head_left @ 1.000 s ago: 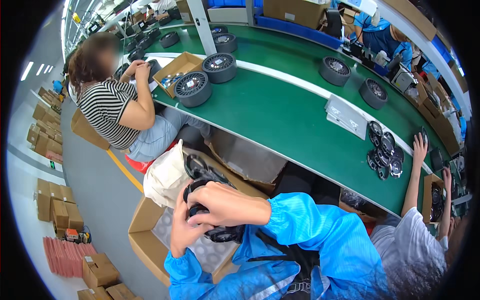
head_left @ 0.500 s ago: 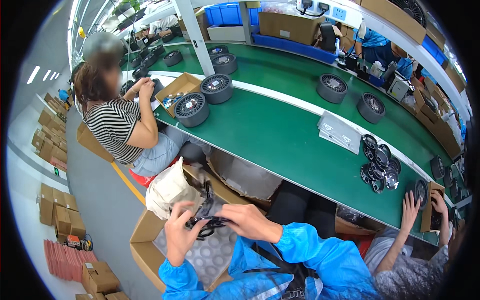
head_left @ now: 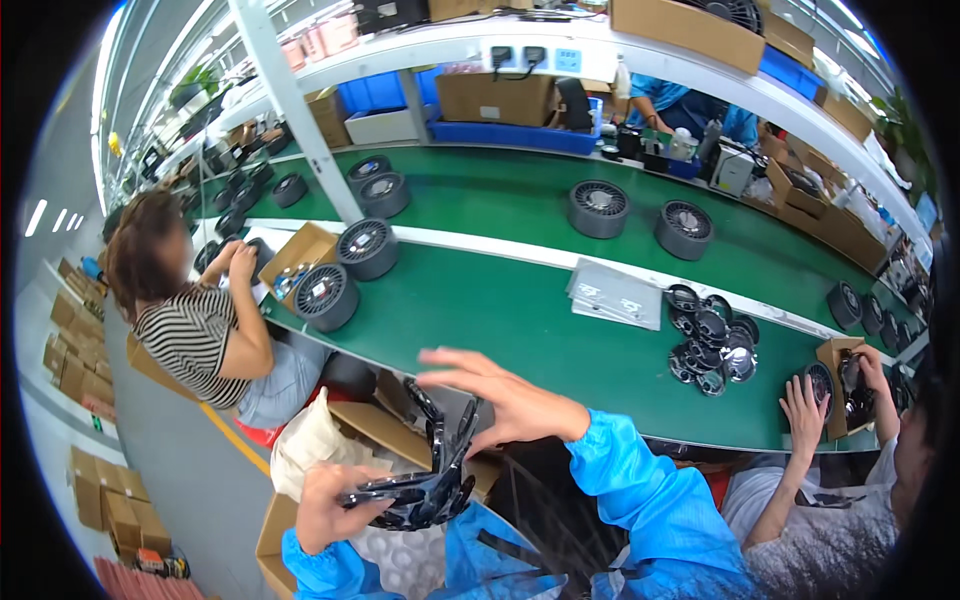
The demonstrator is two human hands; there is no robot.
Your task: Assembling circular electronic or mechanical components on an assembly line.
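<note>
Fingers of the left hand pinch the rim of a bunch of black rings. Right hand: fingers spread above the rings, tips blurred; whether its thumb touches, I cannot tell. The bunch is held over a cardboard box; I read it as glossy, hard, curved pieces overlapping, too tangled to count. Beneath, a clear plastic sheet with round bumps, partly covered by the rings and a blue sleeve. Just beside, a crumpled cream cloth bag. On the smooth green bench I note flat clear bags, a heap of similar rings and thick grey spoked wheels. At right, a co-worker is cut off by the dark rim. Pale label on a shelf box: too small for me to read.
</note>
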